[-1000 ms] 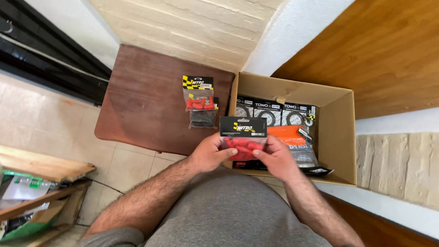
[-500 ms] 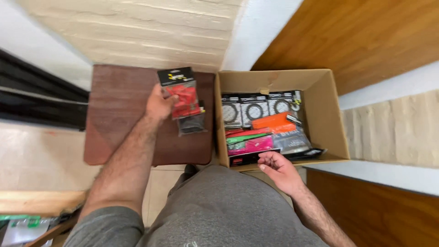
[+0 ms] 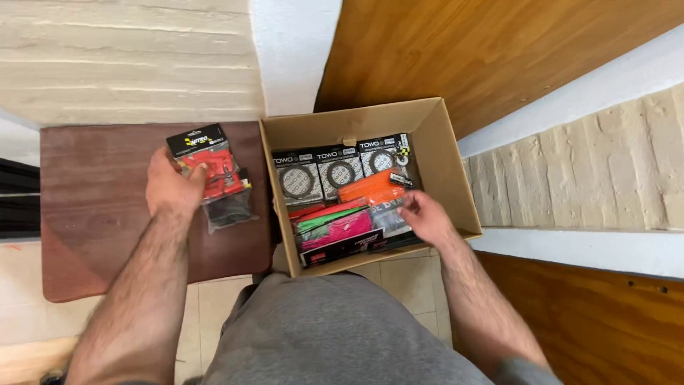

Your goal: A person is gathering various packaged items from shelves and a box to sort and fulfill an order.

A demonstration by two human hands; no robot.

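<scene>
Looking down through the head camera, we are seeing our left hand [image 3: 171,187] resting on a red packet with a black header card [image 3: 206,165], fingers and thumb closed on it, the thumb lying across the red part. The packet is sitting on a dark brown table [image 3: 92,214], on top of a second packet whose dark contents [image 3: 229,207] are showing just below it, near the table's right edge. Just beside the table, an open cardboard box [image 3: 445,153] is standing on the floor, between the table and a pale brick ledge. We are reaching our right hand [image 3: 422,215] into the box, fingers loosely curled and touching a clear packet at its near right corner; we cannot tell whether it is gripping anything. Inside, three black packets with ring-shaped parts [image 3: 340,171] are standing along the far wall, an orange bundle [image 3: 370,188] is lying in front of them, and red, green and pink packets [image 3: 335,224] are lying nearer to us.
</scene>
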